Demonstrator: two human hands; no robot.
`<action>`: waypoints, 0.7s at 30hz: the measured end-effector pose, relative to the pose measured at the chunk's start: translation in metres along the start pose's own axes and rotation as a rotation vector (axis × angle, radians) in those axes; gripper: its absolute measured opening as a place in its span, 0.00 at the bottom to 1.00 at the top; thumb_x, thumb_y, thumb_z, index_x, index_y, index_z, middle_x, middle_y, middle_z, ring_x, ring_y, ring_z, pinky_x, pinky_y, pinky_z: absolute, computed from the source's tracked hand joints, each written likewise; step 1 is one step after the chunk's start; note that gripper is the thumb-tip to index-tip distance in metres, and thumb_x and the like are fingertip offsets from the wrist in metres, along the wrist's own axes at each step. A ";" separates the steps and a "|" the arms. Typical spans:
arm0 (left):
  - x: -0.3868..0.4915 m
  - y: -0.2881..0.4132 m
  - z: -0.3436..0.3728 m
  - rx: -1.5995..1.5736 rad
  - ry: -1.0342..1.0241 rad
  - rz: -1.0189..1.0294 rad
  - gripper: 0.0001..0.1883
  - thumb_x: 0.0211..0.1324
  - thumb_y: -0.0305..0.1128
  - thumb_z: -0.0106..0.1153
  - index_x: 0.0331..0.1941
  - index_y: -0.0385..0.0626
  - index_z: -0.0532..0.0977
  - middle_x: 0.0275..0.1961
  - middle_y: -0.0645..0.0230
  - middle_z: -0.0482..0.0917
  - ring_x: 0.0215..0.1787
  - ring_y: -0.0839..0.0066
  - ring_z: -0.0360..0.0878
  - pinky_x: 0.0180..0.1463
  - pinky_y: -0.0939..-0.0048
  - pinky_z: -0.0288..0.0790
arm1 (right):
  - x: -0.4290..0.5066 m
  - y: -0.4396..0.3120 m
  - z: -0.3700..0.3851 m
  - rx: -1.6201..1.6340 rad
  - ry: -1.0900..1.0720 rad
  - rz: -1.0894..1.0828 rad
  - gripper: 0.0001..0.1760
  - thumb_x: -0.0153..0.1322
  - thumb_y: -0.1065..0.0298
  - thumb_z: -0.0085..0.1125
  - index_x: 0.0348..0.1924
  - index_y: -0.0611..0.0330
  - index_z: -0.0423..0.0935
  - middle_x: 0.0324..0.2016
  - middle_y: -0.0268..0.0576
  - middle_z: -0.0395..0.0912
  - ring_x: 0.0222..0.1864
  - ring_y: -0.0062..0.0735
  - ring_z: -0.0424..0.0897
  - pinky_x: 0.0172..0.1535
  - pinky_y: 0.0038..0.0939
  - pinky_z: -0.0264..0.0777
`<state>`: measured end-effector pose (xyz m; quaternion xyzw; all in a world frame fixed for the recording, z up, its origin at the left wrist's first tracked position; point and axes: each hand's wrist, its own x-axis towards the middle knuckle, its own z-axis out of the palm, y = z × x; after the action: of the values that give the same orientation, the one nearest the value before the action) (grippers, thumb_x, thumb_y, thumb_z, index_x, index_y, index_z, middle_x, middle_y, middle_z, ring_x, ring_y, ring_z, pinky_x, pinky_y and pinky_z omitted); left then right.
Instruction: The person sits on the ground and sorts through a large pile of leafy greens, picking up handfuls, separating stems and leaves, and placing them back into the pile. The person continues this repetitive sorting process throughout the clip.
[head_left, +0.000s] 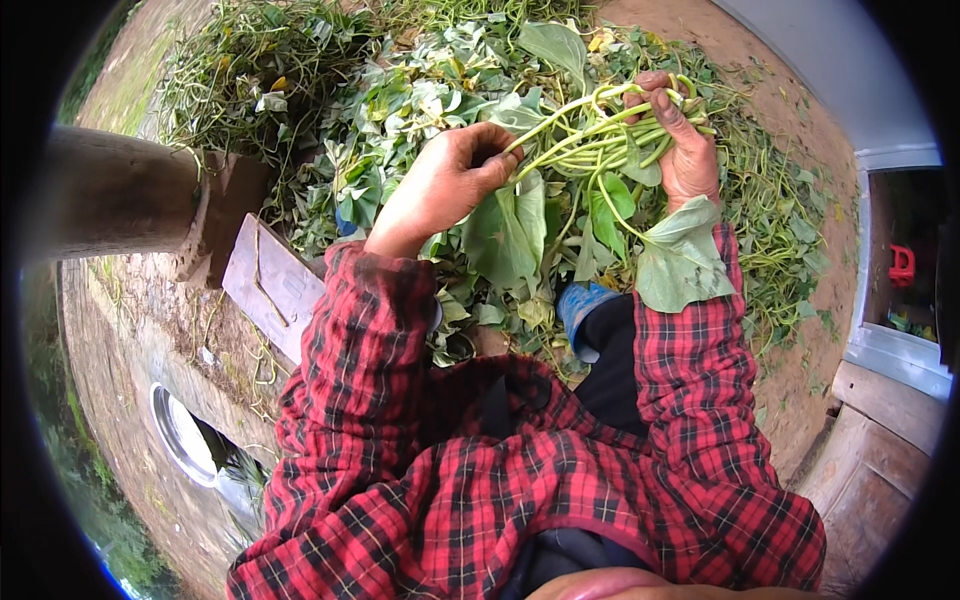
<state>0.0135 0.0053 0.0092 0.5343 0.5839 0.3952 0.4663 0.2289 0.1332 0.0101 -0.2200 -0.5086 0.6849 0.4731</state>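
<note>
My right hand (686, 142), raised at the upper right, is closed around a bundle of long green leaf stalks (592, 150). At the bundle's left end, my left hand (457, 176) pinches stalks between thumb and fingers. A broad heart-shaped leaf (679, 259) hangs by its stem below the right hand, and another large leaf (510, 229) droops under the left fingers. Beneath both hands lies a heap of cut leaves (420, 97). Which leaves at the left hand are still joined to stalks I cannot tell.
A tangled pile of stalks (247, 82) lies at the upper left, more stalks (780, 225) at the right. A wooden post (120, 195) and a flat board (270, 285) are on the left. My blue boot (581, 315) touches the heap. A round metal basin (182, 435) stands lower left.
</note>
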 end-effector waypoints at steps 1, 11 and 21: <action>0.000 0.001 0.000 0.026 0.016 -0.010 0.09 0.58 0.30 0.53 0.39 0.37 0.74 0.33 0.74 0.76 0.36 0.85 0.69 0.43 0.79 0.66 | 0.000 -0.001 -0.003 -0.013 -0.003 0.017 0.12 0.67 0.65 0.58 0.40 0.63 0.74 0.33 0.39 0.76 0.35 0.26 0.76 0.39 0.25 0.72; 0.005 -0.010 0.007 0.154 0.157 0.025 0.09 0.58 0.27 0.48 0.41 0.34 0.71 0.34 0.68 0.78 0.35 0.82 0.72 0.43 0.78 0.68 | 0.004 -0.003 -0.011 0.014 0.053 -0.018 0.11 0.67 0.65 0.58 0.39 0.62 0.75 0.29 0.39 0.77 0.32 0.23 0.76 0.36 0.22 0.71; 0.007 -0.011 0.011 0.008 0.321 0.087 0.07 0.54 0.21 0.45 0.31 0.38 0.74 0.22 0.70 0.77 0.25 0.84 0.72 0.33 0.79 0.68 | 0.008 -0.004 -0.009 0.034 0.109 -0.145 0.10 0.67 0.66 0.59 0.38 0.62 0.75 0.29 0.39 0.78 0.31 0.24 0.77 0.35 0.25 0.74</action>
<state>0.0211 0.0110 -0.0054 0.4912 0.6287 0.4928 0.3473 0.2338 0.1444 0.0120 -0.2115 -0.4849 0.6444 0.5522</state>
